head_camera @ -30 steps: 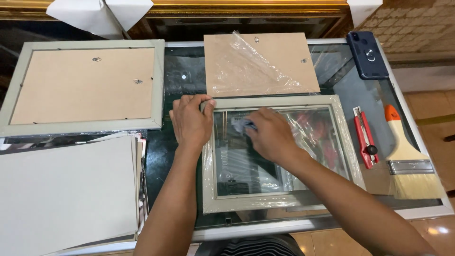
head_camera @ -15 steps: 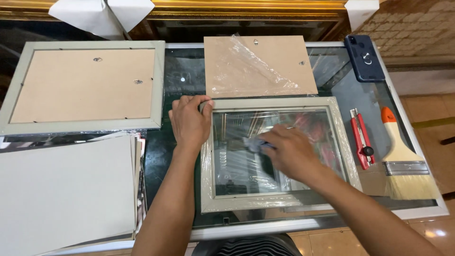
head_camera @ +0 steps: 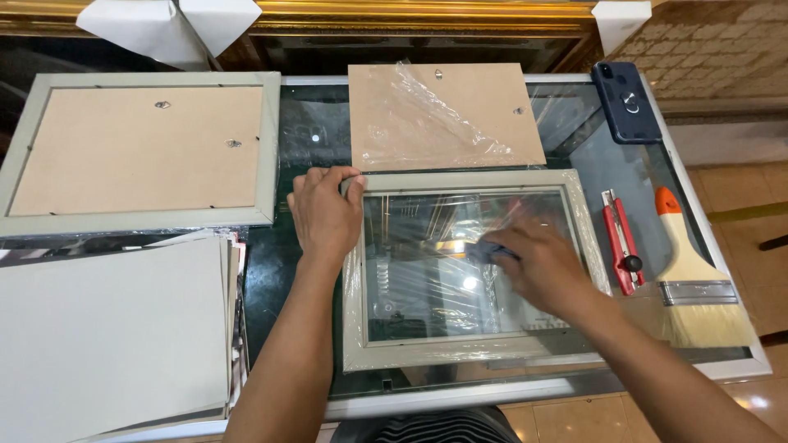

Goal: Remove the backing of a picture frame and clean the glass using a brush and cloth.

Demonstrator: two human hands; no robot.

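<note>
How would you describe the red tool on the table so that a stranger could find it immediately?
Start at the glass-topped table and go to its right side. Between the pale green picture frame under the hands and the wide paintbrush lies the utility knife. It is slim and the only red thing there; the brush only has an orange handle tip.

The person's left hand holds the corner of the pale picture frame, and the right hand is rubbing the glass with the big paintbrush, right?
Not quite. The left hand does hold the top left corner of the pale grey-green picture frame, but the right hand rubs the glass with a small dark cloth. The wide wooden-handled paintbrush lies untouched on the table beside the frame. The head view shows this.
</note>
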